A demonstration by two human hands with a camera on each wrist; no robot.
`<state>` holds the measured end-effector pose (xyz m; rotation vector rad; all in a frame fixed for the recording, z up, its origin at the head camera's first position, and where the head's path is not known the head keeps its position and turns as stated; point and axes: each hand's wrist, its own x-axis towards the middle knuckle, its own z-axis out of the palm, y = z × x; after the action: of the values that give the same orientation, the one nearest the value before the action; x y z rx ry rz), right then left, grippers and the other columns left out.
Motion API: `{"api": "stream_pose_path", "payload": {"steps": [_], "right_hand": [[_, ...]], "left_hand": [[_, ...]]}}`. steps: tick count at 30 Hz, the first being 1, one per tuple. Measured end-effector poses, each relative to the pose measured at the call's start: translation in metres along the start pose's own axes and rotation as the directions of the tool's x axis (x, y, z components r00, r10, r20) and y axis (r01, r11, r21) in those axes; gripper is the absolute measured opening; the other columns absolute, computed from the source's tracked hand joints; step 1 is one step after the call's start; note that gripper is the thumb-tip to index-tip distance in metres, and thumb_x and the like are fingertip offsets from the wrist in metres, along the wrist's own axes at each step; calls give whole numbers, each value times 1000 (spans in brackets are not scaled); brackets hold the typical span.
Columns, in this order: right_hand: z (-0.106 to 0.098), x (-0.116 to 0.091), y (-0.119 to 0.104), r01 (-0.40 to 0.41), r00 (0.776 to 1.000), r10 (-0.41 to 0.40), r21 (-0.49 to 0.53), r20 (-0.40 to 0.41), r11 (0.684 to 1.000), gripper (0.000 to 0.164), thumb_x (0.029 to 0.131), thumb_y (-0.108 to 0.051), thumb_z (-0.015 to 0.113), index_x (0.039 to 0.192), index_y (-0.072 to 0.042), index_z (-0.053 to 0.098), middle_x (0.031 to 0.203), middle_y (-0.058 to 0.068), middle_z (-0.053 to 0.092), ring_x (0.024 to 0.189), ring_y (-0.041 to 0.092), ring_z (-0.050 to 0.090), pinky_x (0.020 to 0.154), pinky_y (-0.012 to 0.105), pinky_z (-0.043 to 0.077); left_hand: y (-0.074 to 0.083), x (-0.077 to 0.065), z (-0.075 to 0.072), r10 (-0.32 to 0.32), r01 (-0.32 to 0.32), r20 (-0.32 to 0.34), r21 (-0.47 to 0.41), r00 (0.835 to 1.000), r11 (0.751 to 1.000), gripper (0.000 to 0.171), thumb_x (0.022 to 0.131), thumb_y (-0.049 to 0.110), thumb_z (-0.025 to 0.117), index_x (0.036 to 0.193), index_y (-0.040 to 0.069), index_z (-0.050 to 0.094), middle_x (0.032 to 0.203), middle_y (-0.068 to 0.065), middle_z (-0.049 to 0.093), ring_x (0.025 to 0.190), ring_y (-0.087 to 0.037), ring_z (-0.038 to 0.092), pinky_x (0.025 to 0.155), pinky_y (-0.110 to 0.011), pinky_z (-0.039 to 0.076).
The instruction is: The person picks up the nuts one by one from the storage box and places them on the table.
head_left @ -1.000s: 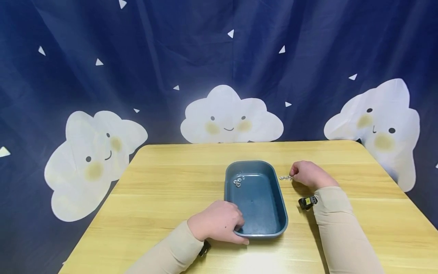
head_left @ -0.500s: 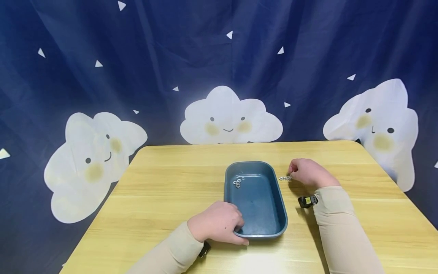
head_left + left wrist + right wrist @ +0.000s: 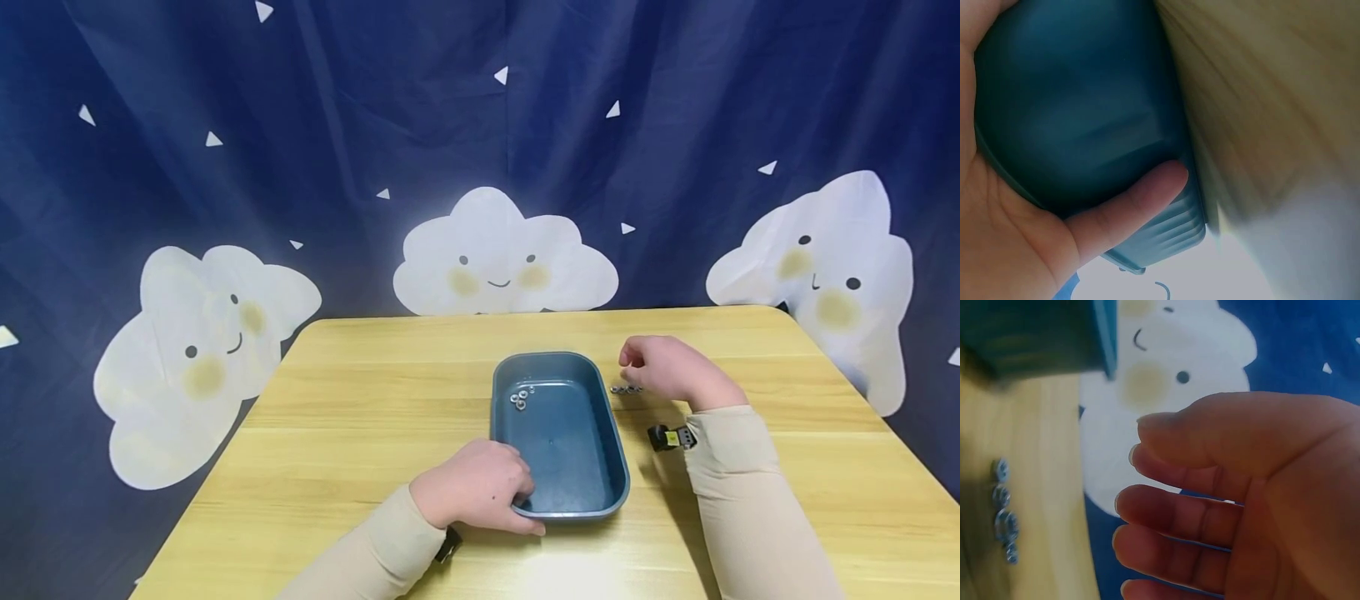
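A dark blue-green plastic tray (image 3: 577,467) stands on the table. My left hand (image 3: 476,487) grips its near left corner, the thumb outside and the fingers over the rim; in the left wrist view the thumb (image 3: 1129,206) lies along the outer wall. Several small metal nuts (image 3: 521,405) lie in the tray's far left part. Right of the tray, a short row of metal nuts (image 3: 622,390) lies on the wood. Just above and beyond that row hovers my right hand (image 3: 671,369). Its fingers are loosely bent, and nothing shows between thumb and fingertips in the right wrist view.
The light wooden table (image 3: 360,400) has rounded far corners. Behind it hangs a dark blue curtain (image 3: 360,108) printed with white clouds and triangles. A small black wrist camera (image 3: 666,437) juts from the right sleeve, near the tray's right side.
My right hand has lifted off the row of nuts and shifted slightly left and away, its fingers loosening. The row stays on the table. My left hand and the tray hold still.
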<state>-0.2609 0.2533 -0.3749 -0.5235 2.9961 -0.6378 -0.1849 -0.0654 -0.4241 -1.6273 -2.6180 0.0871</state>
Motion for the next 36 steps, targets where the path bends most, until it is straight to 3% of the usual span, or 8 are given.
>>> {"api": "stream_pose_path", "payload": {"steps": [12,20,27,36], "right_hand": [[-11,-9,-28,93,995,-94,-33,-44,995,11,90,-18,67,98,-11,68,91,2,62,85,24,59,81,46,46],[-8,-12,-48,162,984,-164,-34,-62,986,11,91,-18,70,99,-11,69,95,2,63,85,21,59,81,43,48],[4,-7,-72,209,977,-211,-41,-36,977,13,92,-21,71,102,-13,69,99,0,61,79,15,56,78,39,49],[26,3,-99,253,967,-253,-57,-1,966,24,92,-25,70,114,-15,69,109,-3,60,92,16,61,85,39,50]], "left_hand": [[1,2,0,2,-2,-1,0,1000,1000,54,82,70,66,55,29,44,59,20,38,58,0,40,53,-21,33],[1,3,2,7,-7,-6,-4,1000,1000,53,82,71,66,55,30,46,59,20,40,58,0,41,53,-21,35],[0,1,3,16,-16,-24,1,1000,1000,52,82,70,67,55,30,46,59,20,40,58,-1,42,52,-21,35],[-2,1,4,34,-35,-48,-19,998,999,53,82,69,68,54,30,45,56,20,37,55,1,38,50,-20,31]]}}
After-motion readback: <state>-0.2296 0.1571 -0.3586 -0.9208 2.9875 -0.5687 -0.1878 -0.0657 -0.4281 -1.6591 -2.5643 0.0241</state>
